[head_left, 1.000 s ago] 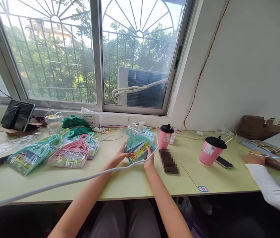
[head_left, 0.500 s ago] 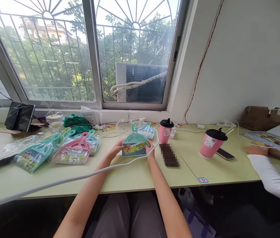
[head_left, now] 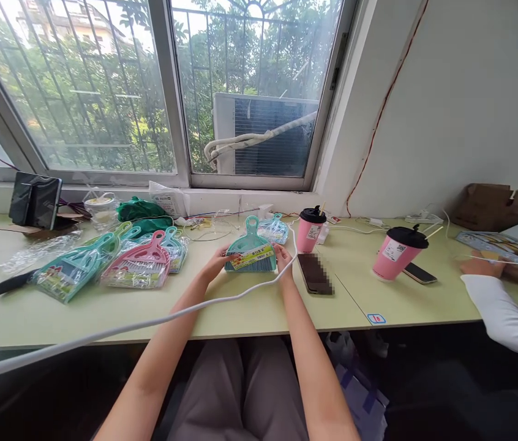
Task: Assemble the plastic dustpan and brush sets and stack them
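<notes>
At the far left of the counter a dark phone leans on a stand by the window sill, with crumpled clear wrap in front of it. Next comes a pile of bagged mini dustpan sets, teal and pink, fanned out in shiny plastic. A white cable runs from the lower left across the counter edge and loops up past the person's wrists.

In the middle, the left hand grips the left edge of a teal dustpan set, fingers curled over it; the right hand pinches the right edge the same way. The set is lifted just off the counter, handle pointing toward the window, its bright paper label facing up. It looks light and stiff, thin moulded plastic that should flex a little. Bare plastic is somewhat slick, so the two side edges, or the looped handle, seem the surest places to hold. Another bagged set lies just behind it.

To the right sit a phone flat on the counter, a small pink cup with a black lid, then a larger pink cup tilted beside another phone. At the far right a co-worker's hand and white sleeve rest on the counter near a cardboard box.
</notes>
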`<state>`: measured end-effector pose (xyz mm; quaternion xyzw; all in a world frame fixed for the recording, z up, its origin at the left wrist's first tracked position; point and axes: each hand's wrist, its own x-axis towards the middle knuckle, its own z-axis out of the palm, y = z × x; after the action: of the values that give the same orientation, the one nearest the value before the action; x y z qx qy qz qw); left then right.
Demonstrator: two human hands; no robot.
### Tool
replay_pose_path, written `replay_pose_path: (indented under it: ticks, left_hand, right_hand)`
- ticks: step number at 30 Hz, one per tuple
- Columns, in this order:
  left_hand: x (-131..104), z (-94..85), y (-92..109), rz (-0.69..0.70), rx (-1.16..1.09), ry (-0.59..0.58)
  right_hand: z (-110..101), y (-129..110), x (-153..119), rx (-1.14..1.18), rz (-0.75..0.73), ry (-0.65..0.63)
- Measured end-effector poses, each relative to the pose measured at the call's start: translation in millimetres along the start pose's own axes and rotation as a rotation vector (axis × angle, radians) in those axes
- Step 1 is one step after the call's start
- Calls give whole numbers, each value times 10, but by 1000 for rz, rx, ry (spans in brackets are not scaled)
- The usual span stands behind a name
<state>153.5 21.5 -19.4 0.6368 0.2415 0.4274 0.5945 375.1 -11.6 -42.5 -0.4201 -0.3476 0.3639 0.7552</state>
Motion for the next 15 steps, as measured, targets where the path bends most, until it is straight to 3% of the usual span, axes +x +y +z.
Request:
replay_pose_path:
  ticks: [5,15]
  left_hand:
    - [17,-46,-61,-28,-35,34]
    - [19,-31,-121,-48,-27,27]
  right_hand:
    - [-61,-72,17,-33,47,-62]
    - [-311,-55,148,-381,-131,-135]
